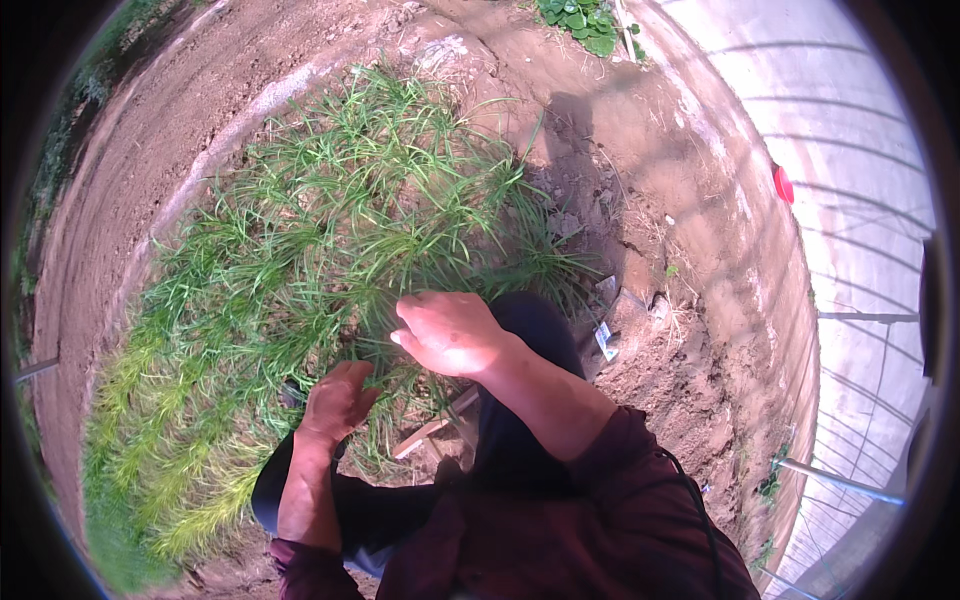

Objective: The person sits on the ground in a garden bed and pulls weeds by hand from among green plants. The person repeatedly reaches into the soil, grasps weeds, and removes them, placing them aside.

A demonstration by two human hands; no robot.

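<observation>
Clumps of long, narrow-leaved green plants [397, 180] grow in the soil before me. My right hand [450, 334] is over the near clumps, just in front of my right knee, its fingers pointing left; blades lie right below and beside it. My left hand [341, 397] is lower and to the left, above my left knee, with its fingers bent towards the leaves. The backs of both hands face the camera, so whatever may be in the palms is hidden. Between my legs shows a piece of light wood [421, 437], partly covered by my clothing.
Yellowish plants [202, 517] grow at lower left. Bare brown soil [667, 390] and small printed scraps [604, 341] are to my right. Beyond lie a pale sheet wall [847, 247] with curved shadows, a red round object [784, 185] and a metal pole [840, 480]. A broad-leaved plant [585, 22] stands at the top.
</observation>
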